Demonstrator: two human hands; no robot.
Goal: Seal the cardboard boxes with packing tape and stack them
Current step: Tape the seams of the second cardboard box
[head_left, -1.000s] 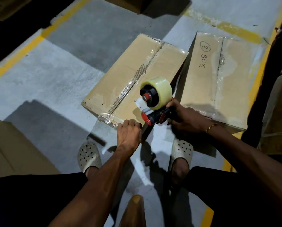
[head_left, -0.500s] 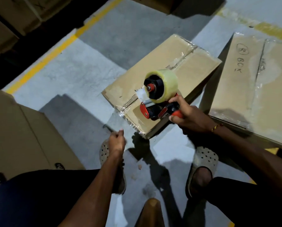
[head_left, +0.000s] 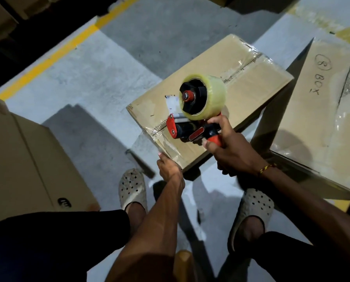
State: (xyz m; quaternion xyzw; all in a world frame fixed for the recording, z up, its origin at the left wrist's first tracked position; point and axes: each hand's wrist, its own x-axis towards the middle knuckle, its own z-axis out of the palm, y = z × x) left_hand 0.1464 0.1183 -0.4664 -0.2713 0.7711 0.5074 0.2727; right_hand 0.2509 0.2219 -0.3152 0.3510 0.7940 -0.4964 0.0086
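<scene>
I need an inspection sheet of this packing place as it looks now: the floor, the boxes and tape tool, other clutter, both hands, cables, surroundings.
Surface: grey concrete floor with yellow painted lines.
Job's things: middle box, clear tape along its top seam; tape dispenser with a clear roll held over it; marked box at the right, handwritten "8 BOX", taped.
Clutter: plain box at the left; loose tape strip hangs off the middle box's near edge.
Grippers: left hand at the middle box's near edge, grip unclear; right hand grips the dispenser handle.
Cables: nothing seen.
Surroundings: dark stacked cartons top left; the person's perforated clogs.
</scene>
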